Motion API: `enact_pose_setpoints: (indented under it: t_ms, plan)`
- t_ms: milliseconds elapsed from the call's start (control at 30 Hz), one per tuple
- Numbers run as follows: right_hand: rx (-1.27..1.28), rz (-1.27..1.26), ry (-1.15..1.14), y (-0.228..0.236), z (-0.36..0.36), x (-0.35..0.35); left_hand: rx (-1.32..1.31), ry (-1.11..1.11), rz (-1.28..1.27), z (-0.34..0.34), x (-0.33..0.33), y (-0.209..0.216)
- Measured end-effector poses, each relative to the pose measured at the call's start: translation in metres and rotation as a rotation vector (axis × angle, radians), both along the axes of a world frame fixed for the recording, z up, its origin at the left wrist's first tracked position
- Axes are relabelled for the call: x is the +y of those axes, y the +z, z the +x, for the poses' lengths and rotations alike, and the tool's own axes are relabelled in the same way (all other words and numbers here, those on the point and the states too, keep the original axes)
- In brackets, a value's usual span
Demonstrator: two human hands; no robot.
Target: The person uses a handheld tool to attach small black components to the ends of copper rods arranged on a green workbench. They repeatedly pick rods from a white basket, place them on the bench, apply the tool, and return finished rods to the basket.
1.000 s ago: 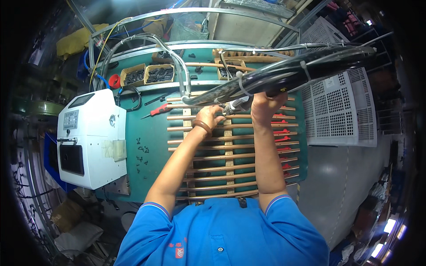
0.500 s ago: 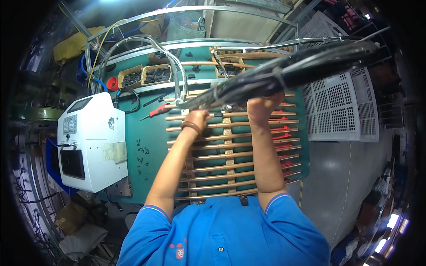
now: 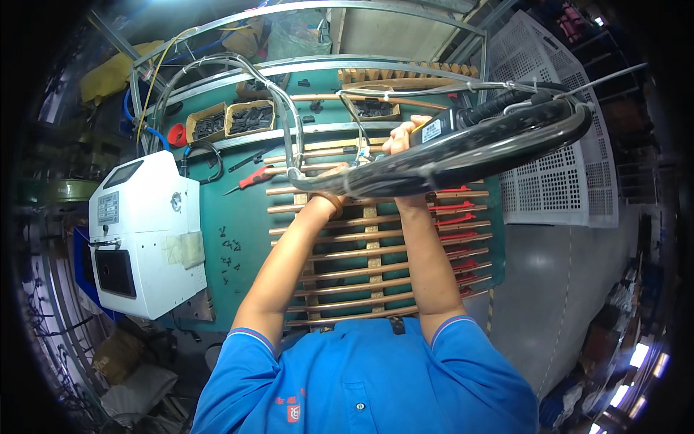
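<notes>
My right hand is wrapped round a black hand-held power tool with a pale label on its body. A thick bundle of black cables and clear hose runs from the tool across the front of both hands. The tool's tip lies near the upper tubes but is hard to make out. My left hand, with a brown band at the wrist, is at the upper copper-coloured tubes; its fingers are mostly hidden behind the bundle. The tubes lie in rows across wooden slats. Red clips sit at their right ends.
On the left stands a white machine. Beside it lies a red-handled screwdriver on the green mat. Cardboard boxes of black parts and a red bowl are behind. White perforated panels stand at the right.
The power tool and my right hand have moved left and away from me, and the cable bundle has swung lower across my hands. My left hand has shifted slightly right.
</notes>
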State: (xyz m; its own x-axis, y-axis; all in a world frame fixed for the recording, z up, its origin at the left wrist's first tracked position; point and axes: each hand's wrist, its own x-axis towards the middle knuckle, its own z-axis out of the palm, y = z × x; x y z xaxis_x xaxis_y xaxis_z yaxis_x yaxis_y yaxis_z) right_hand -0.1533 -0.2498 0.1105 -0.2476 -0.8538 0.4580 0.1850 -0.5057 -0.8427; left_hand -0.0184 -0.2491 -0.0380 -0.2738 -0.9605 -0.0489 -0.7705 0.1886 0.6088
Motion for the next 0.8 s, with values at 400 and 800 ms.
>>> enact_pose_setpoints:
  t_ms: [400,800]
  plan:
    - [-0.109,0.079,-0.085,-0.011,-0.004,-0.001,0.371,-0.135,0.199,-0.005,-0.004,-0.007]
    - [-0.048,0.014,-0.096,0.004,0.006,0.002,0.748,0.006,0.257,-0.001,0.003,-0.056]
